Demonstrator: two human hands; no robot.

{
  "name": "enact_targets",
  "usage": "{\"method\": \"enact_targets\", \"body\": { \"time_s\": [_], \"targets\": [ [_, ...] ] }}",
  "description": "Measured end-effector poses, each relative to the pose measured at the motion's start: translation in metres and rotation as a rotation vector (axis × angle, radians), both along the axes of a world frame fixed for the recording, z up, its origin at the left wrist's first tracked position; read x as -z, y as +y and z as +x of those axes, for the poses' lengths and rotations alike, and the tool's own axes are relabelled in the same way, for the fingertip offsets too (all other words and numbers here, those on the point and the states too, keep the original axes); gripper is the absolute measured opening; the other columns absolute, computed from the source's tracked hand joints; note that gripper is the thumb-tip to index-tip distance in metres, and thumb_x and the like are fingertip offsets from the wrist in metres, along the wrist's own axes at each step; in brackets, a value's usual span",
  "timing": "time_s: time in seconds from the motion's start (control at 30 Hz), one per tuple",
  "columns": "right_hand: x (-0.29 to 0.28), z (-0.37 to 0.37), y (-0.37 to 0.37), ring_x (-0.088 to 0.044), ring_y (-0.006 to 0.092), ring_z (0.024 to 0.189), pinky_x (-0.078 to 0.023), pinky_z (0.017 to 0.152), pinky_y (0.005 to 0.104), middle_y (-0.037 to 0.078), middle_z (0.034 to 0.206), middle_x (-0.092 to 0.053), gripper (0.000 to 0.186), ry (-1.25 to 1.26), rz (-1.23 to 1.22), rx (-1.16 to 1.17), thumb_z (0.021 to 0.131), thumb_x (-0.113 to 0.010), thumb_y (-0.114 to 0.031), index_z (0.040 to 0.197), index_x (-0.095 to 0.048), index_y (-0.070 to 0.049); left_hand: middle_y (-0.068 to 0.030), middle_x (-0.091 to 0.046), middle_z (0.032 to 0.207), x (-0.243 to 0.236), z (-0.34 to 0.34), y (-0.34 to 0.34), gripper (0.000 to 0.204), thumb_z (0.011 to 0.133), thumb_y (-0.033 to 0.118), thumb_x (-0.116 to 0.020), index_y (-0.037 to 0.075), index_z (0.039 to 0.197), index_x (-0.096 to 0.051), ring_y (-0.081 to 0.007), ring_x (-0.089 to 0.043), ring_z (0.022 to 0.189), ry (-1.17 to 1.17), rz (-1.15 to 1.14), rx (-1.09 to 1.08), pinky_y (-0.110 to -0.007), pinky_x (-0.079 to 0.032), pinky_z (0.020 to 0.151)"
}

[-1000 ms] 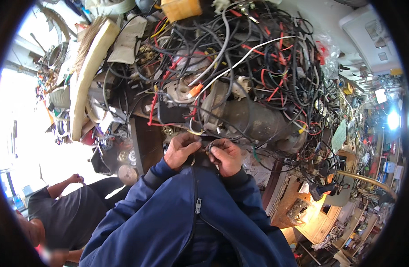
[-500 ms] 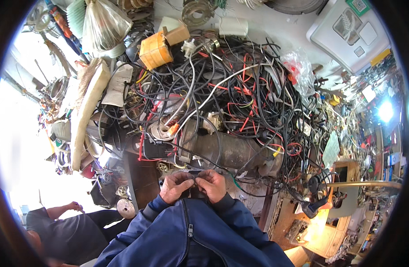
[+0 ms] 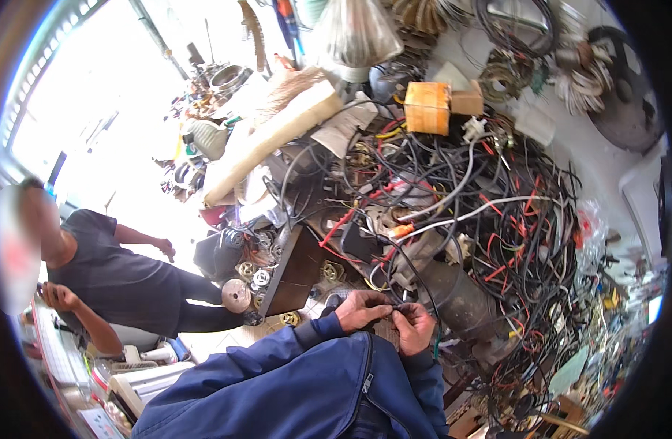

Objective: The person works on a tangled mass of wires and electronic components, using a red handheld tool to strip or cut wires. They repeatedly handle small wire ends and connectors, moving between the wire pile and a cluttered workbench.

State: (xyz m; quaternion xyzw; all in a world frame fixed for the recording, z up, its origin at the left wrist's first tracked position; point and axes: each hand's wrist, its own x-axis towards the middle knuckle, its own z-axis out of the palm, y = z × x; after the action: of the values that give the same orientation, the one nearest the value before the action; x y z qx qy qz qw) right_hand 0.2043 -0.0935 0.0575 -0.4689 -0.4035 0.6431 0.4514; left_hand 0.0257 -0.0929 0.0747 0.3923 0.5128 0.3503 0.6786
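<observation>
My left hand (image 3: 360, 309) and my right hand (image 3: 413, 327) meet close together just above my blue jacket sleeves. Both pinch a thin dark wire (image 3: 399, 310) between their fingertips. The wire runs up toward a dark cylindrical motor (image 3: 453, 293) that lies on the cluttered bench right beside my right hand. Above the motor spreads a big tangle of black, red and white cables (image 3: 482, 197). How the wire ends between my fingers is hidden.
An orange-brown transformer block (image 3: 427, 107) sits at the back of the bench. A long pale padded roll (image 3: 270, 139) leans at the left. A dark wooden panel (image 3: 296, 271) stands below. A person in a dark shirt (image 3: 116, 278) sits at the left.
The view has swung left and down, so the seated person is now more in view. My hands stay together on the wire beside the motor.
</observation>
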Motion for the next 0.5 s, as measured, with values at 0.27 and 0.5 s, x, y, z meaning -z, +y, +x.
{"method": "enact_targets", "body": {
  "time_s": [0.27, 0.5],
  "targets": [
    [-0.017, -0.025, 0.015, -0.061, 0.0102, 0.072, -0.050, 0.067, 0.0266, 0.006, 0.082, -0.066, 0.016, -0.150, 0.105, -0.065, 0.080, -0.070, -0.006, 0.091, -0.061, 0.001, -0.0061, -0.067, 0.094, 0.013, -0.016, 0.006, 0.028, 0.087, 0.017, -0.066, -0.003, 0.106, -0.063, -0.0119, -0.061, 0.086, -0.109, 0.081, -0.067, -0.027, -0.050, 0.076],
    [-0.020, -0.034, 0.022, -0.058, 0.0103, 0.061, -0.043, 0.051, 0.0227, 0.006, 0.079, -0.064, 0.016, 0.133, -0.208, 0.007, 0.085, -0.063, -0.006, 0.099, -0.061, 0.002, -0.0017, -0.066, 0.087, 0.008, -0.033, 0.016, 0.024, 0.089, 0.013, -0.064, -0.002, 0.107, -0.065, -0.0070, -0.058, 0.077, -0.167, 0.034, -0.177, -0.023, -0.048, 0.070]
  ]
}}
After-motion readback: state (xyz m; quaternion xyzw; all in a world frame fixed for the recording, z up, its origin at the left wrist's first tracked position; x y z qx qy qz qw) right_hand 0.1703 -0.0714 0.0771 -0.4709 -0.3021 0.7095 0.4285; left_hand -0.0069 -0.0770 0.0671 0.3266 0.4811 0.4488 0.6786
